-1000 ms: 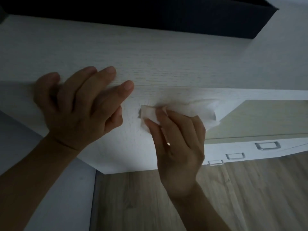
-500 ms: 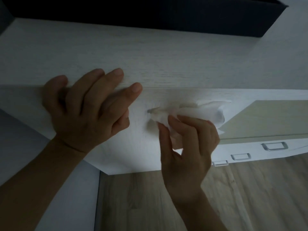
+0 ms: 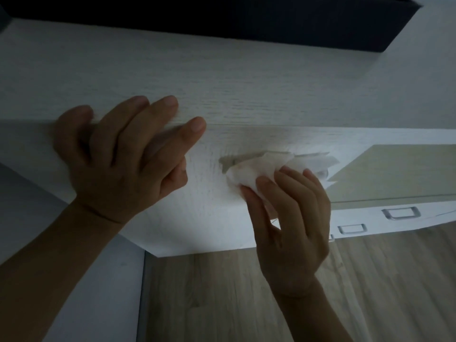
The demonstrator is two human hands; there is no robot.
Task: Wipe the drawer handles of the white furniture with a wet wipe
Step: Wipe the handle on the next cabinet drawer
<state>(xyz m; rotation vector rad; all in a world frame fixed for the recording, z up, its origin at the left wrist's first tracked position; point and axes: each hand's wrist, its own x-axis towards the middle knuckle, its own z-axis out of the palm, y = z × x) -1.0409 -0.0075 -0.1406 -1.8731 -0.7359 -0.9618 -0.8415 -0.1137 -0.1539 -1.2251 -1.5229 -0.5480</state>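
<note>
A light wood-plank floor fills the lower part of the view, and a plain pale grey surface meets it at the lower left. Along the top edge runs a dark navy shape — too dim to identify.

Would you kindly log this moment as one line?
right hand grips wet wipe on drawer handle | left hand on white furniture top

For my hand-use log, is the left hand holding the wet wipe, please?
No, the right hand pinches the wet wipe; the left hand rests open on the furniture.
</note>
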